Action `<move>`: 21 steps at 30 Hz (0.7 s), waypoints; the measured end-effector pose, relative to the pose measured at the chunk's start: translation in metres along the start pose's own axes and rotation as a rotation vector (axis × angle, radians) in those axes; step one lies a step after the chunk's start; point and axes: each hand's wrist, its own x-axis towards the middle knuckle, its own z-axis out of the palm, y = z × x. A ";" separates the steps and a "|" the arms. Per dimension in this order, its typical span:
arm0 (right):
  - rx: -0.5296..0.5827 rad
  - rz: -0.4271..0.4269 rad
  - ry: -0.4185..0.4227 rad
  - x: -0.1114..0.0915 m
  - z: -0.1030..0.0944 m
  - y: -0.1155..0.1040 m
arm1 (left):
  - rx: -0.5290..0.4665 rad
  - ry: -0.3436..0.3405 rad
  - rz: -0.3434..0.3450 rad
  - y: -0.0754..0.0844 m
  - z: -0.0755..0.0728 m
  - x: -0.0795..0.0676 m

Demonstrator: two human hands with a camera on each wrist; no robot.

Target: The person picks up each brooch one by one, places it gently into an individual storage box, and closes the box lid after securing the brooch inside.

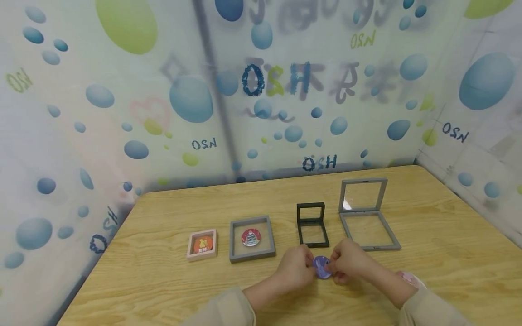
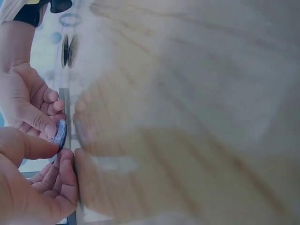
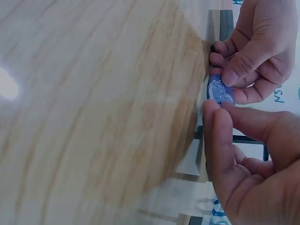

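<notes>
Between both hands is a round purple-blue badge (image 1: 320, 268) with a pale figure on it, held close over the table. My left hand (image 1: 294, 270) pinches its left edge, while my right hand (image 1: 350, 261) grips the opposite edge with thumb and fingers. In the right wrist view the badge (image 3: 218, 91) stands tilted, thumbs lying on its printed face. Seen from the left wrist, the badge (image 2: 60, 133) is nearly edge-on. Just beyond the hands stands a small black display frame (image 1: 316, 245) with its lid raised.
A larger grey frame (image 1: 390, 230) stands open at the right. To the left lie a grey frame (image 1: 253, 258) around a red tree badge (image 1: 251, 237) and a pink frame (image 1: 202, 257) around an orange badge (image 1: 203, 244). Another round pink badge (image 1: 411, 280) is partly behind the right forearm.
</notes>
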 end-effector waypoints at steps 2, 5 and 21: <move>0.015 0.038 0.030 0.002 0.001 -0.001 | -0.036 0.007 -0.017 -0.001 -0.001 0.001; 0.052 0.070 0.061 0.005 0.002 -0.002 | -0.067 0.031 -0.040 -0.004 -0.002 0.005; 0.278 0.105 0.181 0.033 -0.004 -0.015 | -0.329 0.161 -0.241 -0.007 -0.015 0.034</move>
